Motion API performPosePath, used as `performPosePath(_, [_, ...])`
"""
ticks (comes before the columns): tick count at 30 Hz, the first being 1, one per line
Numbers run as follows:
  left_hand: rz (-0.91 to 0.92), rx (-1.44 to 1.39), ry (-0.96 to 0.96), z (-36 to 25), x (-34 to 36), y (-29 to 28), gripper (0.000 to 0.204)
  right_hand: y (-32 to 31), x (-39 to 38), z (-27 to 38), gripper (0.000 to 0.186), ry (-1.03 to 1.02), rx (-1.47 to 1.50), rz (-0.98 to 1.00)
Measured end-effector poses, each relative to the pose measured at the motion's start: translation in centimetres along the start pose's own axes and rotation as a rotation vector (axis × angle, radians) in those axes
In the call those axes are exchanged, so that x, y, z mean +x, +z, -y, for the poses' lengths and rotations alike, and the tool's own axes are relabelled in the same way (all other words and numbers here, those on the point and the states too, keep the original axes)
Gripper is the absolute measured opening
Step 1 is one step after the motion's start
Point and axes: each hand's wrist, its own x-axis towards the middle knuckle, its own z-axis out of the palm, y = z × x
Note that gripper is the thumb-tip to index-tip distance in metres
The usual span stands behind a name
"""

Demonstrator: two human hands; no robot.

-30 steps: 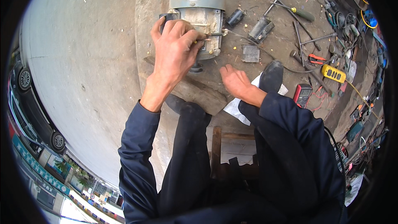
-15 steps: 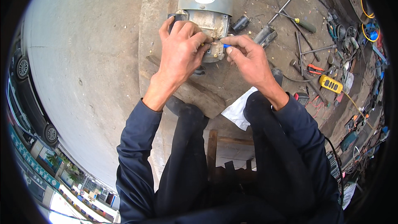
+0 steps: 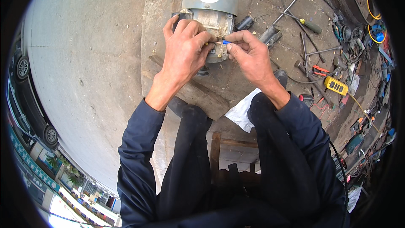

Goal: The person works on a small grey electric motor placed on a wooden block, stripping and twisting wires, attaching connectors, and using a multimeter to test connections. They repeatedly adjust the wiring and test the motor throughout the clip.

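An electric motor (image 3: 209, 0) with a grey, rounded cover lies on the ground in front of me. Its opened side, with bare metal and small bolts, faces my hands. My left hand (image 3: 184, 50) is closed in a pinch over the motor's near left part; a small yellowish bit shows at its fingertips, probably a wire end. Between the thumb and forefinger of my right hand (image 3: 252, 55) is a short blue wire or sleeve (image 3: 226, 42), pointing toward the left fingertips. A dark cylindrical part (image 3: 244, 24) lies just right of the motor.
To the right lie a screwdriver (image 3: 311, 25), metal bars, orange-handled pliers (image 3: 320, 70) and a yellow control box (image 3: 336, 85) on a cord. Cluttered tools and parts line the far right. A wooden board (image 3: 206, 99) and white cloth (image 3: 242, 112) lie near my knees. A dark car (image 3: 36, 101) stands far left.
My right hand has shifted slightly left and up, bringing the blue piece closer to the left fingertips. The left hand stays nearly in place, still pinching.
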Motion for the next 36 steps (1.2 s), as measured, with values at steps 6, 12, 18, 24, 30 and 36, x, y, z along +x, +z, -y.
performPosePath(6, [0.046, 0.005, -0.03, 0.0, -0.1, -0.1, 0.021, 0.4, 0.3, -0.3, 0.016, -0.051, -0.016, 0.014])
performPosePath(12, [0.027, -0.003, -0.017, 0.1, 0.0, 0.1, 0.021, 1.0, 0.7, -0.2, 0.017, -0.144, -0.17, -0.028])
performPosePath(18, [0.015, 0.012, -0.012, 0.1, 0.1, 0.2, 0.019, 1.1, 1.3, 0.5, 0.019, -0.39, -0.517, -0.068])
performPosePath(24, [0.038, 0.017, -0.026, 0.1, 0.3, 0.1, 0.017, 1.8, 1.9, 0.5, 0.028, -0.326, -0.694, -0.078])
performPosePath(30, [0.051, -0.01, -0.049, 0.3, 0.2, 0.0, 0.018, 1.0, 1.5, 1.3, 0.025, -0.098, -0.505, 0.007])
performPosePath(36, [0.077, -0.002, -0.051, 0.5, 0.0, -0.3, 0.022, 0.4, 1.3, 1.0, 0.016, -0.335, -0.376, 0.028])
